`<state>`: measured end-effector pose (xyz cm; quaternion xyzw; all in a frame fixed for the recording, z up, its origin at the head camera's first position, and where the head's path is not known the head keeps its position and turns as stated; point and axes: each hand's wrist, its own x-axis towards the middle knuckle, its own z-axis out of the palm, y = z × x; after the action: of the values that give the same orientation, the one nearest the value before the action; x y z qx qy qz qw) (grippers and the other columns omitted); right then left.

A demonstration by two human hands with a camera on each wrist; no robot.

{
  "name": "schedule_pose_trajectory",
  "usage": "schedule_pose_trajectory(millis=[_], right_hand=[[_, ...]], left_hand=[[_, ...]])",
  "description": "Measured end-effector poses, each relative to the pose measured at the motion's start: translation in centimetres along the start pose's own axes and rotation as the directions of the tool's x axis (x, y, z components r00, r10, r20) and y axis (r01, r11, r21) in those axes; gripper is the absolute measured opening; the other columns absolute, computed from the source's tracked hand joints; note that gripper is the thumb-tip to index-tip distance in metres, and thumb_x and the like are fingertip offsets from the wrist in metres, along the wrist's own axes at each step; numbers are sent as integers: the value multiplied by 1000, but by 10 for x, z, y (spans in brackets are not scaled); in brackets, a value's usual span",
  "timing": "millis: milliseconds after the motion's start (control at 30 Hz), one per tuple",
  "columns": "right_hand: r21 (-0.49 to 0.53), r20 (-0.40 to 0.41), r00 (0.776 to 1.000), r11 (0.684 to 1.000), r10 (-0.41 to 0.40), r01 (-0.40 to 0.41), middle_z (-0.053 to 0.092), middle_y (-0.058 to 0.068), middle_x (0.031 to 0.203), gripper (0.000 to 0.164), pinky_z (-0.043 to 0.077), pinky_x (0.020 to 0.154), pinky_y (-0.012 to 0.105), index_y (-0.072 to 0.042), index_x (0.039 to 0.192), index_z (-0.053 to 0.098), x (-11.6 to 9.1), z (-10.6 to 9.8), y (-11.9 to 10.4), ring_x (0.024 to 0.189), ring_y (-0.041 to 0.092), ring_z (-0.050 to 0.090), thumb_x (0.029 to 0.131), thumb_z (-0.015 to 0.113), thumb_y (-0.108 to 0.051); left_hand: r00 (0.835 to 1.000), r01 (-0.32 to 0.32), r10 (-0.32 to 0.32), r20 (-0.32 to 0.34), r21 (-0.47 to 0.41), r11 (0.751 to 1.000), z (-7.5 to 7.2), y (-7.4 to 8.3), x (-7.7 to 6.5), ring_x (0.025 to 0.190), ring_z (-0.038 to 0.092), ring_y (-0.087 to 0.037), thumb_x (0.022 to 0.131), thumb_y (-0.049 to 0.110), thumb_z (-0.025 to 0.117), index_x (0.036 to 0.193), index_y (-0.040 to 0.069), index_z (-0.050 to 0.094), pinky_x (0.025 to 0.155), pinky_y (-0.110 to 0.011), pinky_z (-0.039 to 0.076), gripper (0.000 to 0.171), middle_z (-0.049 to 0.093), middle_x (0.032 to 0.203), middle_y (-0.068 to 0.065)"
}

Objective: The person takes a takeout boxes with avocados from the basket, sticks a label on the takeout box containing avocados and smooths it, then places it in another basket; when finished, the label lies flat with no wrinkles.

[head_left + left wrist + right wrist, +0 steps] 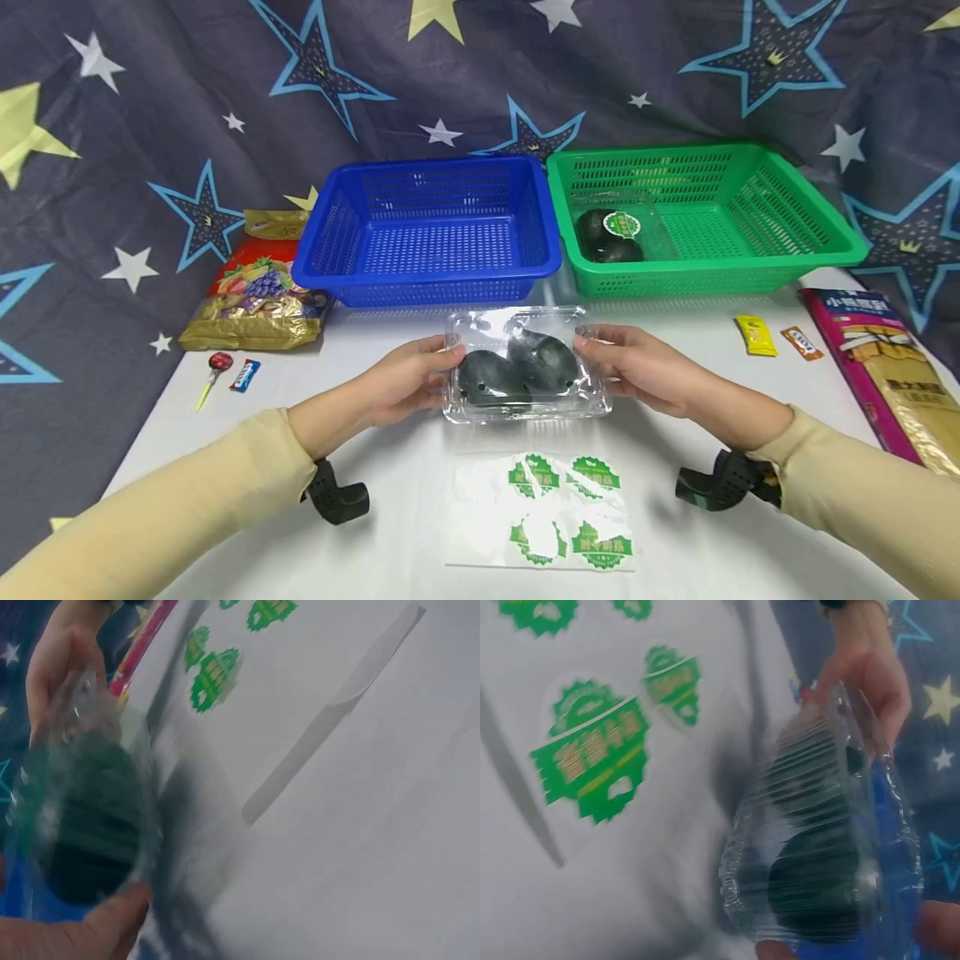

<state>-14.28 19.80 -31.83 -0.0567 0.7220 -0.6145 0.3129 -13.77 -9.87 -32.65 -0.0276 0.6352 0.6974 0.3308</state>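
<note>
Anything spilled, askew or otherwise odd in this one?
Nothing looks spilled. The one oddity is the sticker sheet near the clear container: in the left wrist view, one edge seems to curl up off the white table, a grey shadow beside it.

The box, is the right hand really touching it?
Touching. The head view shows the right hand gripping the side of the box, its thumb over the edge.

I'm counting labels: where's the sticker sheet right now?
In the head view, the sticker sheet lies low, slightly right of centre, on the white table, just below the clear container.
</note>
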Motion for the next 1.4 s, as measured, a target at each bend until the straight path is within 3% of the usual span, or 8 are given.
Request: schedule_pose_trajectory(millis=[133, 267, 533, 733, 1000, 1100, 1267, 1400], right_hand=[[-44, -6, 1000, 999, -8, 8, 28, 29, 148, 70, 33, 105, 54, 12, 146, 17, 7, -3, 7, 135, 39, 31, 101, 48, -31], [-93, -37, 999, 996, -3, -1, 26, 28, 150, 70, 33, 105, 56, 13, 145, 20, 11, -6, 10, 138, 43, 22, 100, 48, -34], [-166, -77, 997, 986, 4, -17, 28, 29, 149, 73, 36, 102, 56, 12, 145, 22, 16, -4, 11, 137, 43, 27, 100, 46, -39], [-196, -100, 995, 980, 5, -25, 24, 30, 150, 74, 36, 101, 57, 12, 147, 16, 15, -4, 11, 136, 45, 27, 101, 42, -41], [-196, -107, 994, 980, 4, -26, 23, 30, 150, 77, 37, 101, 55, 10, 148, 11, 16, -6, 11, 135, 44, 29, 101, 42, -42], [-215, -109, 994, 977, -13, -11, 23, 30, 150, 81, 41, 99, 53, 8, 149, 5, 14, -6, 12, 134, 42, 33, 100, 45, -42], [-324, -91, 990, 943, -106, 71, 21, 28, 152, 89, 45, 96, 50, -2, 152, -1, 6, -8, 16, 134, 40, 34, 96, 56, -39], [-371, -61, 985, 920, -163, 129, 14, 25, 155, 91, 41, 100, 52, -6, 153, -3, 4, -11, 20, 138, 42, 26, 94, 60, -36]], left_hand=[[999, 13, -11, -47, 45, 999, 6, -4, 4, 126, 46, -30, 102, 19, 44, 151, 4, 19, 106, -51, 34, 57, 53, 131, -15], [995, 31, -24, -92, 77, 997, 10, -4, 9, 133, 39, -34, 102, 21, 43, 150, 4, 20, 108, -54, 30, 56, 51, 135, -17], [985, 58, -31, -167, 158, 986, 13, -3, 14, 127, 46, -32, 103, 23, 42, 146, 5, 31, 104, -49, 37, 49, 53, 132, -16], [984, 18, 21, -175, 219, 975, 13, -5, 19, 133, 38, -35, 102, 26, 43, 151, 3, 19, 104, -52, 37, 59, 36, 148, -17], [983, 18, 30, -181, 258, 966, 12, -3, 19, 136, 34, -36, 101, 28, 46, 152, 4, 12, 105, -51, 36, 66, 28, 152, -19], [980, 9, 77, -182, 432, 902, 8, -2, 17, 138, 32, -33, 96, 39, 54, 154, 9, 5, 106, -49, 35, 82, 21, 156, -14], [978, -86, 197, -66, 734, 674, -2, 0, 13, 134, 38, -31, 76, 56, 73, 154, 17, -6, 105, -45, 37, 118, 23, 155, -14], [970, -181, 238, 53, 810, 558, -5, 2, 11, 140, 27, -30, 70, 55, 78, 153, 12, -9, 110, -42, 30, 128, 4, 159, -13]])
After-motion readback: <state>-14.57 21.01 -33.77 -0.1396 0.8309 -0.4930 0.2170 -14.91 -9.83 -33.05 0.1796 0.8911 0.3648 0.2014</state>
